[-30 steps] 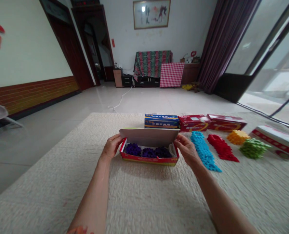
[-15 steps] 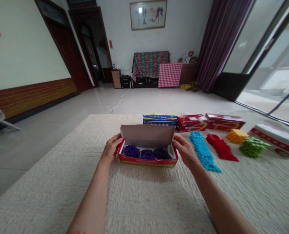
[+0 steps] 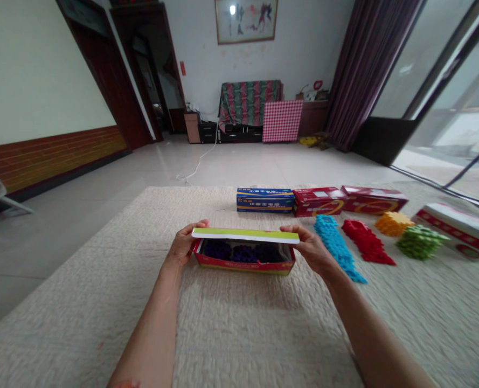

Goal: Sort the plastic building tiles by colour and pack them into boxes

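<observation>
A long red and yellow cardboard box [image 3: 243, 267] lies on the cream cover in front of me. Its hinged lid [image 3: 245, 234], with a green edge, is tilted partway down over the opening. Inside, purple interlocking plastic pieces [image 3: 242, 253] show in shadow under the lid. My left hand [image 3: 184, 243] is closed around the box's left end, fingertips at the lid's corner. At the right end, my right hand [image 3: 310, 249] grips the lid's corner, its fingers on top and behind.
Blue interlocking pieces [image 3: 338, 249], red pieces [image 3: 367, 242], yellow pieces [image 3: 393, 223] and green pieces [image 3: 421, 242] lie to the right. Behind stand a blue box [image 3: 265, 200] and two dark red boxes [image 3: 318, 202]. A white and red box [image 3: 459, 230] sits far right.
The lid has swung from upright, down and toward me, over the purple pieces. Both hands moved with it at its ends, while the box stayed in place.
</observation>
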### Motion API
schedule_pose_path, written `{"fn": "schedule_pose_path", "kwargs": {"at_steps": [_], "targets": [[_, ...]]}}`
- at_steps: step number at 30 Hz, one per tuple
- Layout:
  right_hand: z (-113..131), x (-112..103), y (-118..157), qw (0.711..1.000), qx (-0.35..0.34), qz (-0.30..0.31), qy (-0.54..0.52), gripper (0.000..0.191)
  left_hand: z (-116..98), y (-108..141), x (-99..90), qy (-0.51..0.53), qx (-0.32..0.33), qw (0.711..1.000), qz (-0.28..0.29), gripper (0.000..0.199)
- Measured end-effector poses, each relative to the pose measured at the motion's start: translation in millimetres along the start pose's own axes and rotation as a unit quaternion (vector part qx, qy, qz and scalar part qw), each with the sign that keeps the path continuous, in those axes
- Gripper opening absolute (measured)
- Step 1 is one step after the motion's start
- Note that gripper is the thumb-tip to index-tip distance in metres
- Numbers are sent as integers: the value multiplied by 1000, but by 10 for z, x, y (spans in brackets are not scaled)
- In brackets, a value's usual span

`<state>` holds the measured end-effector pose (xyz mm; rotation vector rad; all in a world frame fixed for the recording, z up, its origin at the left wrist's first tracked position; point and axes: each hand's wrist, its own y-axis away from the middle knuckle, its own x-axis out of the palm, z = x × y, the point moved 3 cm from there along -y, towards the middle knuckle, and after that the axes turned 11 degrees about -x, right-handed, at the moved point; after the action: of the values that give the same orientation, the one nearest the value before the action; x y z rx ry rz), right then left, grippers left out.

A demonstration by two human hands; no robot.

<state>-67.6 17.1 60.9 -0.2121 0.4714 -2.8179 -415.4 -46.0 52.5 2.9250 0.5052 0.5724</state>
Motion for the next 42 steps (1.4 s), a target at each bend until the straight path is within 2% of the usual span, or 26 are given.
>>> {"fn": "schedule_pose_path", "kwargs": {"at_steps": [5,8,11,14,17,20,26,31,36,42], "targets": [[-49,-26,28,999,34,-15,-10,36,-18,17,12,-6,-7,1000,-6,27],[-99,-32,65,999,23,-31,-17,33,-8,25,19,-7,4,1000,-12,24],[-78,-16,153,999,12,-32,-20,37,33,69,17,-15,12,1000,-13,33],[33,15,279,1000,1,-11,-20,45,74,169,-7,-14,31,999,-15,42],[124,36,388,1000,-9,21,-7,51,92,305,-31,6,58,998,-4,39],[127,28,442,999,-37,32,10,47,91,420,-23,6,71,997,19,37],[52,32,432,993,-87,30,74,41,101,473,4,0,80,997,13,41],[-2,50,407,990,-101,-2,93,41,90,477,-4,11,75,996,49,42],[-11,58,405,991,-93,-13,92,38,51,514,-21,9,70,994,79,42],[-1,67,402,992,-96,-20,83,37,67,525,-28,4,60,996,71,46]]}}
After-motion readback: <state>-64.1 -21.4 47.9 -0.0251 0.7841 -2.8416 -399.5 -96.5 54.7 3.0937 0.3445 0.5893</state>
